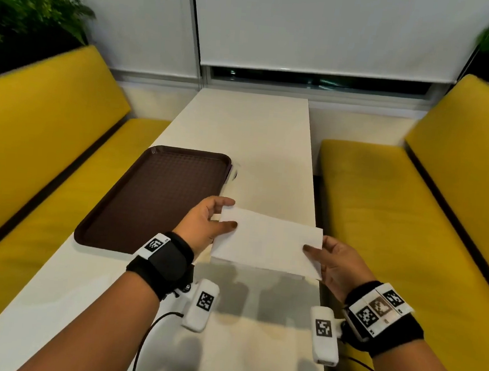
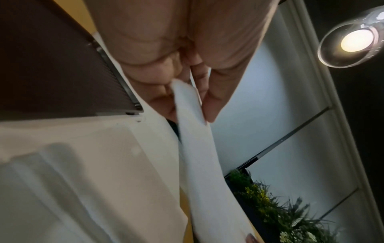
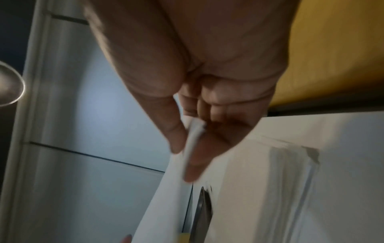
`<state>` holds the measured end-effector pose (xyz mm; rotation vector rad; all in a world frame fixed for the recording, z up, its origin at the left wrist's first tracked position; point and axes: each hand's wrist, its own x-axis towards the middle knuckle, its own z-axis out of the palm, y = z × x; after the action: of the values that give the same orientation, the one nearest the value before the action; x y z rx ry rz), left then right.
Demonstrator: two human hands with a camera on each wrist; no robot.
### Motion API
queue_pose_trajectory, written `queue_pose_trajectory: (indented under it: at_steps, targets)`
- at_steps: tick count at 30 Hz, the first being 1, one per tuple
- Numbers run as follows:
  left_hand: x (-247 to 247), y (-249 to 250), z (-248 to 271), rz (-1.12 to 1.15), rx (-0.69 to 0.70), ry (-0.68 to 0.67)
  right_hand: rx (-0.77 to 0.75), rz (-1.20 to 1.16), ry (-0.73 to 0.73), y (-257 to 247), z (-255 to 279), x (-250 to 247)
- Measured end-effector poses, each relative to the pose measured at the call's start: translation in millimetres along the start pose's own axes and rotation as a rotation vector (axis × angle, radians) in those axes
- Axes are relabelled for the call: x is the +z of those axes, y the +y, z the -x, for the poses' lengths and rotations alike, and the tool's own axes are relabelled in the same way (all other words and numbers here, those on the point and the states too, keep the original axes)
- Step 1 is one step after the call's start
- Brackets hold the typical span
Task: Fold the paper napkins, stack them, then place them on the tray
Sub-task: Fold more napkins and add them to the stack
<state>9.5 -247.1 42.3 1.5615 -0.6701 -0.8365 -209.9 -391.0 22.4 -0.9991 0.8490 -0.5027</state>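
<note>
A white paper napkin (image 1: 268,242), folded into a long rectangle, hangs a little above the white table (image 1: 250,144), held at both short ends. My left hand (image 1: 204,220) pinches its left end between thumb and fingers; the left wrist view shows the napkin (image 2: 197,148) running away from that pinch. My right hand (image 1: 332,261) pinches the right end, thumb on top, and the napkin (image 3: 191,148) appears edge-on there. The dark brown tray (image 1: 153,198) lies on the table just left of the napkin, with nothing on it.
Yellow bench seats (image 1: 397,213) flank the table on both sides. A small clear object (image 1: 234,174) peeks out at the tray's far right corner. White blinds (image 1: 325,29) and plants (image 1: 30,12) stand behind. A lamp (image 2: 353,39) hangs overhead.
</note>
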Motion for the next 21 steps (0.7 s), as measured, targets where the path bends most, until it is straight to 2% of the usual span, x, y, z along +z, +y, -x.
queue_pose_trajectory:
  at_steps: [2, 6, 10, 14, 21]
  targets:
    - [1.5, -6.9, -9.6, 0.013, -0.034, 0.018, -0.022, -0.023, 0.063, -0.3, -7.5, 0.2]
    - [0.7, -20.1, -24.2, -0.158, -0.045, 0.082, 0.017, -0.023, 0.117, 2.7, -26.5, -1.2]
    - [-4.0, -36.7, -36.5, -0.354, -0.044, 0.191, 0.024, 0.288, 0.157, 16.0, -46.4, -3.9]
    - [-6.6, -51.2, -42.7, -0.464, -0.111, 0.195, -0.013, 0.596, 0.208, 25.1, -58.7, -5.7]
    - [-2.5, -62.4, -47.5, -0.580, -0.160, 0.167, -0.031, 0.748, 0.248, 34.6, -70.4, -6.6]
